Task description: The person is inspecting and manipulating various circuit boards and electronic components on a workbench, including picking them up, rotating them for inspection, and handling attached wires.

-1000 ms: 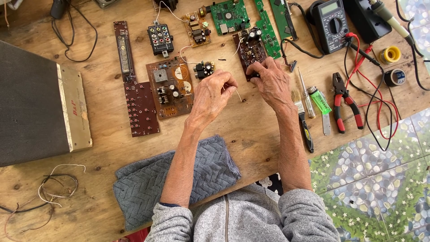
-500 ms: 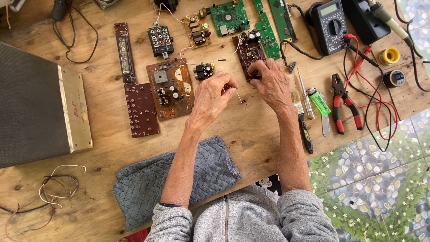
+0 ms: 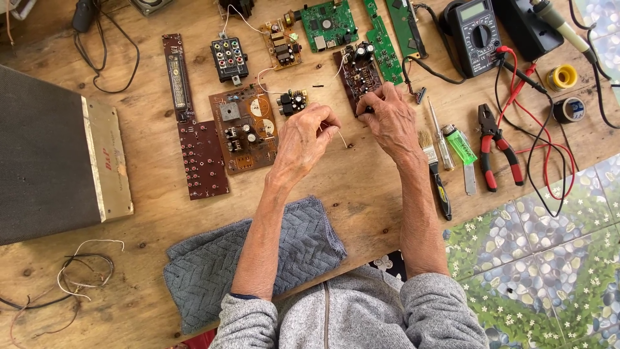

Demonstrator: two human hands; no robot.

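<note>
My left hand hovers over the wooden table, its thumb and fingers pinched on a thin pale wire that sticks out to the right. My right hand is just beside it, fingertips gripping the near end of a dark brown circuit board with black capacitors. A small black component board lies just left of my left fingers. The two hands are close together without touching.
A large brown board, a long dark button board and green boards lie around. To the right are a brush, screwdriver, green lighter, red pliers and multimeter. Near me is a grey towel; far left, a dark box.
</note>
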